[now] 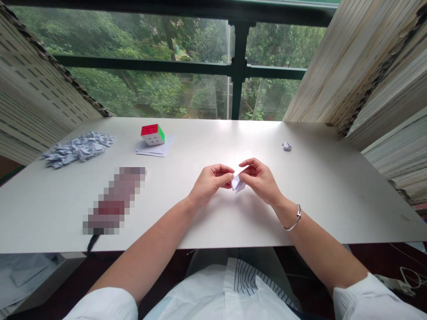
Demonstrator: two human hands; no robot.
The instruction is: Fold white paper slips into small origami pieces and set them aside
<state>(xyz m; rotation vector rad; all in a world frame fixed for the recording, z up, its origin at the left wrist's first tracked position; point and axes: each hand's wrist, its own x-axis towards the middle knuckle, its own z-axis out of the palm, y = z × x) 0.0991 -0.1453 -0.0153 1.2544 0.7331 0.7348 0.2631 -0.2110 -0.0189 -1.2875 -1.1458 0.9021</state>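
Above the middle of the white table, a small piece of folded white paper [238, 184] is held between my two hands. My left hand [213, 181] pinches its left edge with thumb and fingers. From the other side, my right hand [259, 178] grips the upper right part between thumb and index finger, with the other fingers curled. The paper has angled, pointed folds, and its upper part is partly hidden by the fingertips. A silver bracelet [293, 218] is on my right wrist.
A pile of folded paper pieces [80, 149] lies at the far left. Near it, a puzzle cube [153, 134] sits on paper sheets [156, 151]. A blurred-out object [113, 202] with a black strap lies front left. Another folded piece [287, 146] rests at right, before the window [238, 71].
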